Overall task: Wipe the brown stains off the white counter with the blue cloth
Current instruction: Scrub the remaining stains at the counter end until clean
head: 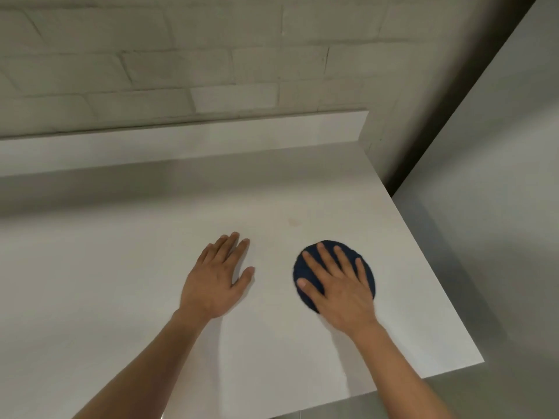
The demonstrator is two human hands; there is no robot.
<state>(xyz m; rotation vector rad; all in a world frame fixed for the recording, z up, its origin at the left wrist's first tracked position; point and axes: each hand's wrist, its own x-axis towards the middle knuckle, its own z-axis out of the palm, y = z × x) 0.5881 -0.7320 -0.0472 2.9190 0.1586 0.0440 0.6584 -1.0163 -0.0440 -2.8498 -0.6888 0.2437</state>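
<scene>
1. Cloth [301,267], dark blue and bunched into a round pad, lies on the counter [121,282] near its right edge. We place everything else relative to it.
2. Left of the cloth, well apart from it, our left hand [217,276] lies palm down on the counter with straight fingers, holding nothing.
3. Beyond the cloth and slightly to its left we see one faint brown stain [293,220], not touching the cloth. We cannot make out any other marks.
4. We judge the cloth light, soft and limp. It should slide easily on the smooth counter and may bunch or slip out if we press unevenly. A flat palm over its middle looks like the better hold, not a pinch at its edge.
5. Our right hand [341,288] lies directly on top of the cloth, fingers spread and straight, pressing it down rather than clutching it. Cloth shows past the fingertips and thumb.
</scene>
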